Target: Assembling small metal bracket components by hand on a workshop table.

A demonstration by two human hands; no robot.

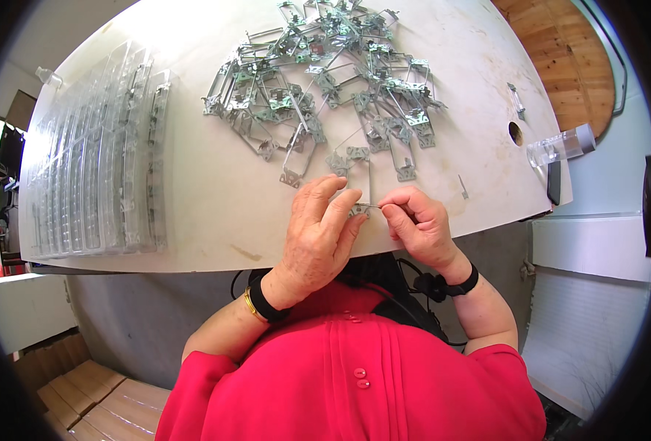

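Observation:
Near the table's front edge, both of my hands meet at one small grey metal bracket (360, 212) with thin rods on it. My left hand (315, 231) curls over the bracket from the left, its thumb and fingertips against it. From the right, my right hand (422, 226) pinches the end of a thin metal rod (371, 206) between thumb and forefinger. How the rod sits in the bracket is too small to tell. Just beyond my fingers lies a tangled heap of metal bracket-and-rod assemblies (333, 73), its nearest pieces almost touching my left fingertips.
Clear plastic trays (90, 154) holding metal parts stand in a row at the left. At the right are a clear bottle (557, 150) on its side, a dark flat object (554, 182), a hole (515, 133) and a small loose metal strip (463, 187). Cartons (83, 389) lie lower left.

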